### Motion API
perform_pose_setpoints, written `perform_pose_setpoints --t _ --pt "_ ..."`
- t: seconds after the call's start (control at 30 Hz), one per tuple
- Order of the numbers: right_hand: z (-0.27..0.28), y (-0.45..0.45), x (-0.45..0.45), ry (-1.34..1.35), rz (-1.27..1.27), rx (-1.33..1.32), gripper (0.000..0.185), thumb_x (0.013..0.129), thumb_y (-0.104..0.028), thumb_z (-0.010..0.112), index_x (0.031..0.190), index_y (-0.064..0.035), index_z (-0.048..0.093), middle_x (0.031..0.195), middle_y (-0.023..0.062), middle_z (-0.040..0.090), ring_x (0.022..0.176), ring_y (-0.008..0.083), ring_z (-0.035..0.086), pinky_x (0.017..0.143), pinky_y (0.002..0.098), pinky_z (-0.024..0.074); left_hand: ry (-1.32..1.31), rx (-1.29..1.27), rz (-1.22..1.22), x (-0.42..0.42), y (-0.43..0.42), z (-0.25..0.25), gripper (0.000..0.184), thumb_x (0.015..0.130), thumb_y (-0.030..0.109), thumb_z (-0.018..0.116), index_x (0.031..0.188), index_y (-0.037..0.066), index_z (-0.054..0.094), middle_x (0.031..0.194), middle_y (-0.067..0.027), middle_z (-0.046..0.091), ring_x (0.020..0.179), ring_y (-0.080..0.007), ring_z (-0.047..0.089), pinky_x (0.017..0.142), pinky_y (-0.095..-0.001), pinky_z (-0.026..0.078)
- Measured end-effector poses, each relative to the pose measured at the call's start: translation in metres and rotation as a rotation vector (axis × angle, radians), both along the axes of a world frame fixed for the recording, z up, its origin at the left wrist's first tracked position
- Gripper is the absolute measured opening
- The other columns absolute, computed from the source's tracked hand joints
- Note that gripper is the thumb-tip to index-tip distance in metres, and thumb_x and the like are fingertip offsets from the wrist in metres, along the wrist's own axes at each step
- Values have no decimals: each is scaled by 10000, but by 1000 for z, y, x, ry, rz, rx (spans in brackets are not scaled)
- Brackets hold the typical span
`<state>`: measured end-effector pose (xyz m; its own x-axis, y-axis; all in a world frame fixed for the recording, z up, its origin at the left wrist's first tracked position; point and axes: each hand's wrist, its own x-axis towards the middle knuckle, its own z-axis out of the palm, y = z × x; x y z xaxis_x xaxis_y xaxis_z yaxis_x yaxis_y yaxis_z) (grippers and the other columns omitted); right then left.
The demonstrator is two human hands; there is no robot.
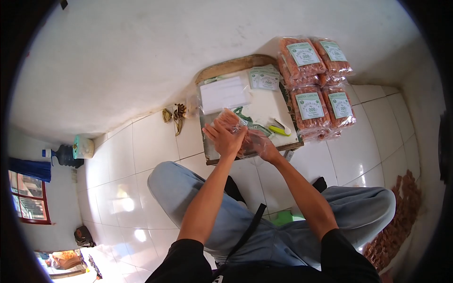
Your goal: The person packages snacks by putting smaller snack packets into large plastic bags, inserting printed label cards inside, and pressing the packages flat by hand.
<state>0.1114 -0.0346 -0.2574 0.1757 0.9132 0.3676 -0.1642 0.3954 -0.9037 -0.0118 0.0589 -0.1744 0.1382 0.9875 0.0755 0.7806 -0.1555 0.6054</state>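
Over the front part of a low table (278, 106), a clear plastic bag of orange-brown snacks (229, 119) is between my two hands. My left hand (227, 140) lies across the filled part of the bag, its fingers curved over it. At the loose plastic end, my right hand (265, 148) has its fingers closed on the bag. A green stapler (280, 130) rests on the table to the right of the bag. Behind the bag lies a stack of white sheets in plastic (224, 95), and printed labels (265, 79) are at the back.
Labelled snack bags (310, 109) are piled right of the table. A heap of reddish-brown pieces (395, 226) lies on the floor at far right. Small bananas (179, 113) sit on the tiles to the left, and a water jug (68, 155) is farther left.
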Motion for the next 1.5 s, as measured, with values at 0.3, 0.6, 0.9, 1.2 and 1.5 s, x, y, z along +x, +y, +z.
perform_pose_setpoints --t 0.3,0.6,0.9,1.2,1.5 --pt "44 8 -11 -692 -119 -329 386 858 -17 569 1234 8 486 1198 170 611 1112 287 605 953 366 463 59 -35 9 3 -2 9 1184 628 642 784 1460 13 223 1521 -338 79 1446 -471 -10 1130 -537 238" --pt "44 2 -2 -503 -139 -431 319 930 -15 490 1246 -9 445 1142 154 603 1061 255 595 897 363 479 3 3 -2 2 -4 12 1161 618 659 781 1429 26 243 1493 -360 124 1423 -510 45 1149 -541 180" --pt "-1 20 -5 700 284 -253 629 920 -348 617 1405 -55 343 1409 132 401 1285 295 430 1021 417 416 64 36 49 7 1 -3 1236 597 676 781 1471 18 205 1538 -312 67 1457 -440 -15 1125 -538 252" --pt "53 -14 -7 -553 -238 -283 419 993 -178 451 1385 -30 444 1217 139 592 1064 239 592 903 389 497 46 -105 115 11 0 10 1160 601 580 814 1463 55 243 1556 -268 81 1471 -394 -19 1068 -671 209" --pt "113 -130 126 -423 484 -999 383 918 -238 607 1207 11 588 1106 124 659 884 221 693 636 352 599 52 -83 24 6 5 1 1205 563 622 820 1461 54 252 1548 -283 93 1461 -427 17 1107 -606 225"
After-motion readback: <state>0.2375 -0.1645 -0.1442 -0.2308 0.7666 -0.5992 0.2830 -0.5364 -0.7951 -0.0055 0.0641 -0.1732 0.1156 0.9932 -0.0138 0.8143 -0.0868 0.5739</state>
